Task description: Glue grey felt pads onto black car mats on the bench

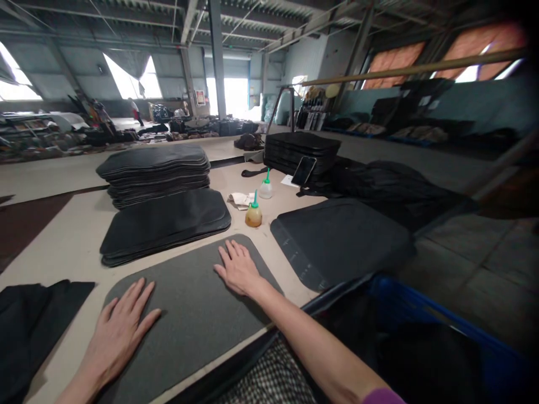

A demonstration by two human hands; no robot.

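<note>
A dark grey panel with rounded corners [189, 308] lies flat on the table in front of me. My left hand [122, 325] rests on its left side, fingers spread and holding nothing. Near the panel's far right corner, my right hand [237, 268] lies flat with fingers stretched out, also holding nothing. Just beyond the panel is a low stack of black panels [164, 224]. Two squeeze bottles with green nozzles stand past my right hand: one with amber liquid [253, 215], the other pale [266, 189].
A tall stack of grey panels [155, 168] stands at the back left. Black panels [345, 235] lie on the right, near a leaning phone [304, 170] and another dark stack [301, 147]. A blue crate [446, 314] sits low right. Black fabric [40, 320] lies left. A person [135, 112] is far off.
</note>
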